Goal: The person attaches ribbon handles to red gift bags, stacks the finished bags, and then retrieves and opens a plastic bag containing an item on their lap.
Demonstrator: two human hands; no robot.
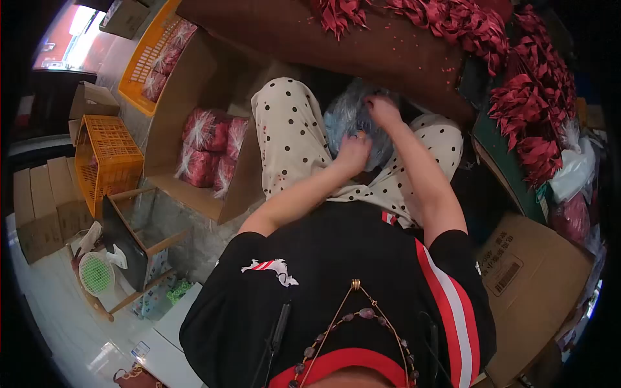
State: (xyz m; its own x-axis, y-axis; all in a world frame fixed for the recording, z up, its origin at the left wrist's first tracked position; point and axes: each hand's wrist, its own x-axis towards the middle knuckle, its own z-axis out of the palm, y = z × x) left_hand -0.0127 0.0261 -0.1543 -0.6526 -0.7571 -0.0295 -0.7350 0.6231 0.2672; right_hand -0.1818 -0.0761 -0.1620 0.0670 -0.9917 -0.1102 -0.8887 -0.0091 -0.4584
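Observation:
Between the knees of my polka-dot trousers (291, 129) lies a bundle of clear, bluish plastic bags (352, 107). My left hand (354, 153) is curled closed at the lower edge of the plastic, a ring on one finger. Higher up and to the right, my right hand (383, 110) has its fingers pinched together on the upper part of the same plastic. The fingertips of both hands are partly hidden, and whether anything is inside the plastic I cannot tell.
A large cardboard box (187, 152) at left holds several red bundles (207, 145) in clear wrapping. Orange crates (107, 155) stand beyond it. Ahead is a brown-covered table (401, 48) with dark red folded pieces (453, 26). A closed carton (537, 278) sits at right.

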